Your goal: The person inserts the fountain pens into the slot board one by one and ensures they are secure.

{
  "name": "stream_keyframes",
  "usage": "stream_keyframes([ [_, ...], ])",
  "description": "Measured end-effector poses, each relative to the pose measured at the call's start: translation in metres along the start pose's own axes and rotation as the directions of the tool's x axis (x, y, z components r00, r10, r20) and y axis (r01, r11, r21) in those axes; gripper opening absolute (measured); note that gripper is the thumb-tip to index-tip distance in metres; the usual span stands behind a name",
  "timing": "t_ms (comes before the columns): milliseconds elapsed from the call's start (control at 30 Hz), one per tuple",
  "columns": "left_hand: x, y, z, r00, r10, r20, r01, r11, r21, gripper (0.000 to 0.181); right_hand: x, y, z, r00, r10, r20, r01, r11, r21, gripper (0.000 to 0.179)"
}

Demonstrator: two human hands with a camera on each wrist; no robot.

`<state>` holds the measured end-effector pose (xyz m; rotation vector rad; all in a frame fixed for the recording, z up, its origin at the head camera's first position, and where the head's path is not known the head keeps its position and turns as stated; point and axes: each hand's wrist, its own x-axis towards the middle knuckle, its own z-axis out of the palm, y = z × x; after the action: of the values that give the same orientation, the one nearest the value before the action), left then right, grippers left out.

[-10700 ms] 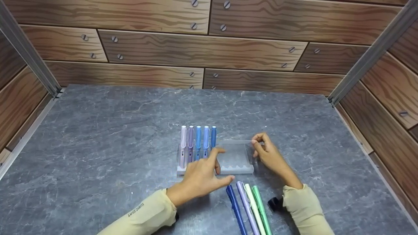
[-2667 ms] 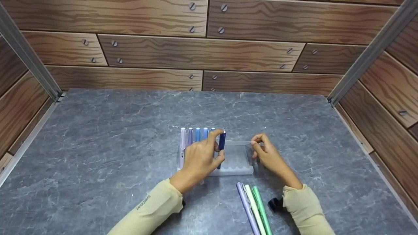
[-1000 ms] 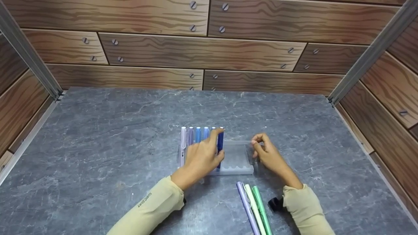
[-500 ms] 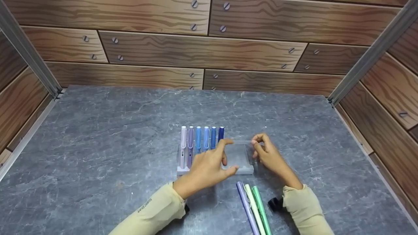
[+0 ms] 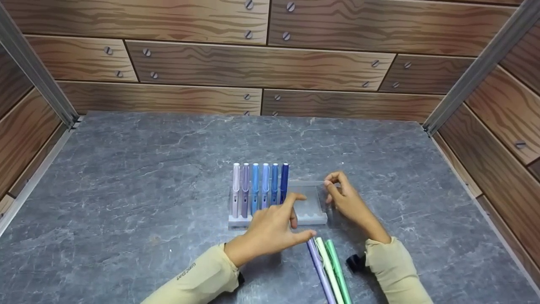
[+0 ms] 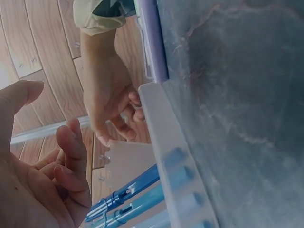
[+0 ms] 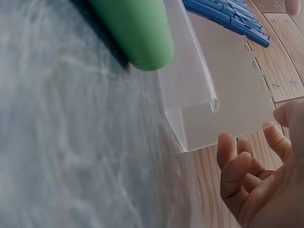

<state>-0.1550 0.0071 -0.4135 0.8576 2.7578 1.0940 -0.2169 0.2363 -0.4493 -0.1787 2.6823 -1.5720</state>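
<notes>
A clear pen stand (image 5: 310, 219) with notched edges holds a row of several pens on its left side, from pale lilac (image 5: 236, 181) through blue to a dark blue pen (image 5: 284, 175). My right hand (image 5: 348, 204) pinches the stand's far right corner between thumb and index finger; the right wrist view shows that corner between the fingertips. In front of the stand my left hand (image 5: 270, 230) holds nothing, thumb and index spread apart. Its thumb tip overlaps the upper end of a purple pen (image 5: 319, 270) on the table. Beside that lie a pale green pen (image 5: 332, 270) and a green pen (image 5: 339, 270).
The grey marbled tabletop (image 5: 147, 177) is enclosed by wood-patterned walls (image 5: 202, 63) with metal corner posts (image 5: 472, 71). A black object (image 5: 355, 263) shows at the right sleeve. The stand's right half bears no pens.
The dark blue pen went from the table into the stand by my left hand. That hand let go and moved down and right toward the loose pens. The right hand stayed at the corner.
</notes>
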Motion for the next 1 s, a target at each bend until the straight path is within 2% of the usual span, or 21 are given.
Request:
stream_keyframes([
  [267, -0.004, 0.000, 0.004, 0.998, -0.016, 0.061, 0.017, 1.000, -0.018, 0.072, 0.002, 0.001, -0.001, 1.000, -0.005, 0.006, 0.005, 1.000, -0.006, 0.015],
  [500, -0.006, 0.002, 0.010, 0.992, -0.012, 0.125, 0.010, 1.000, 0.016, 0.075, 0.000, -0.001, -0.001, 1.000, 0.000, 0.008, 0.000, 1.000, 0.015, 0.017],
  [733, -0.009, 0.000, 0.019, 0.991, -0.003, 0.134, -0.010, 0.995, 0.094, 0.075, 0.000, -0.002, -0.001, 1.000, -0.010, 0.013, 0.010, 1.000, 0.010, 0.016],
  [1000, -0.009, 0.000, 0.023, 0.985, -0.017, 0.174, -0.002, 0.994, 0.109, 0.076, 0.000, -0.001, 0.000, 1.000, -0.016, 0.002, 0.016, 1.000, 0.011, 0.016],
])
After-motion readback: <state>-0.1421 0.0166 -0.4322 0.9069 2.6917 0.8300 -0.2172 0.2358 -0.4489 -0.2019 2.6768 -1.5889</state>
